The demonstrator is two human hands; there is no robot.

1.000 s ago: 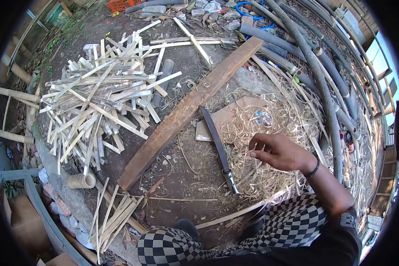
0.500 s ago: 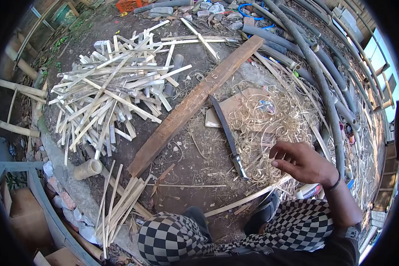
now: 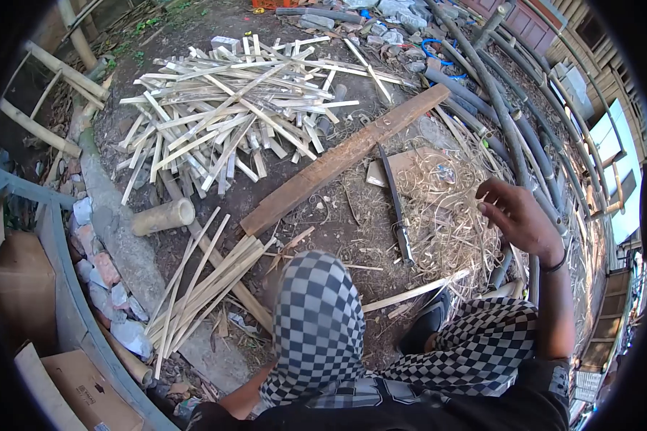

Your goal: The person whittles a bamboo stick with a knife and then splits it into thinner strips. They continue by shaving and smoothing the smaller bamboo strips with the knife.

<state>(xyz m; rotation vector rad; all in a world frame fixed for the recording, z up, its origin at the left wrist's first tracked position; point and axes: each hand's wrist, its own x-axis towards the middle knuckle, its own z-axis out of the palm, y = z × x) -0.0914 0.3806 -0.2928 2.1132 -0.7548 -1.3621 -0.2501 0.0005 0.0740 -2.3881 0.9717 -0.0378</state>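
My right hand is raised over the wood shavings, its fingers loosely bent and apart with nothing in them. Of my left arm only a patch shows at the bottom, beside my raised left knee; its hand is hidden. A long dark-bladed knife lies on the ground left of my right hand. The knife's tip rests by a thick brown wooden beam. Left of my knee lies a bundle of thin split strips, partly across a pole.
A large heap of pale strips lies beyond the beam. A short bamboo section sits at the left, near a concrete edge with stones. Cardboard boxes stand at lower left. Long dark poles line the right side.
My view has swung left, so the scene appears shifted right and up. My left knee has come up and part of my left arm now shows. My right hand remains empty.
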